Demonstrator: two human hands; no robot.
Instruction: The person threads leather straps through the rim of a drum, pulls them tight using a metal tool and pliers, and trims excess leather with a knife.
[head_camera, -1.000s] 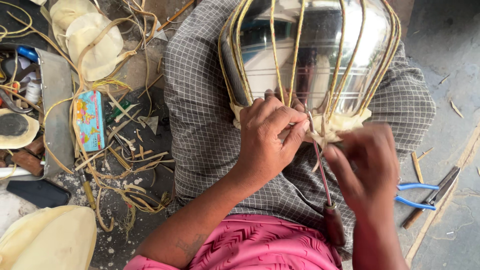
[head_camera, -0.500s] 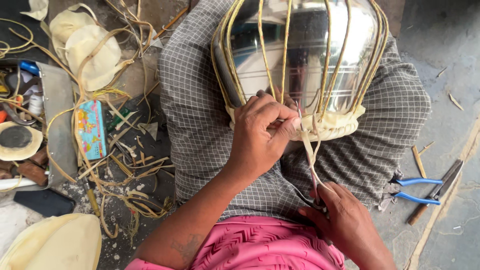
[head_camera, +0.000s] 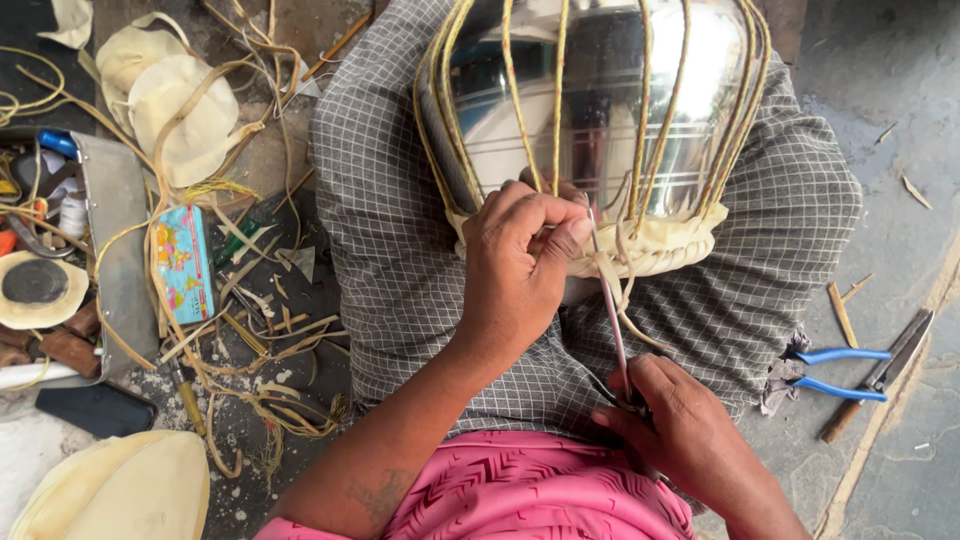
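- A shiny metal pot (head_camera: 600, 120) is held on the lap, resting on a grey checked cloth (head_camera: 400, 250), with yellow straps (head_camera: 560, 90) run lengthwise down its sides to a pale hide rim (head_camera: 660, 245) at the end nearest the body.
- The left hand (head_camera: 520, 265) is clenched against that rim, the thumb and fingers pinched on the upper end of a thin strip (head_camera: 612, 320).
- The right hand (head_camera: 690, 430) is closed around the lower end of the same strip, low by the pink garment (head_camera: 530, 495).
- The strip's long axis is laid almost straight from rim to lap, tilted slightly rightward as it comes down; it is drawn taut between the two hands.
- The rim is touched by the left hand; the right hand is kept well apart from it.
- Blue-handled pliers (head_camera: 840, 370) are seen on the floor just right of the cloth, nearer the right hand.
- Loose strap offcuts (head_camera: 250, 330) and pale hide discs (head_camera: 180, 110) are scattered to the left.
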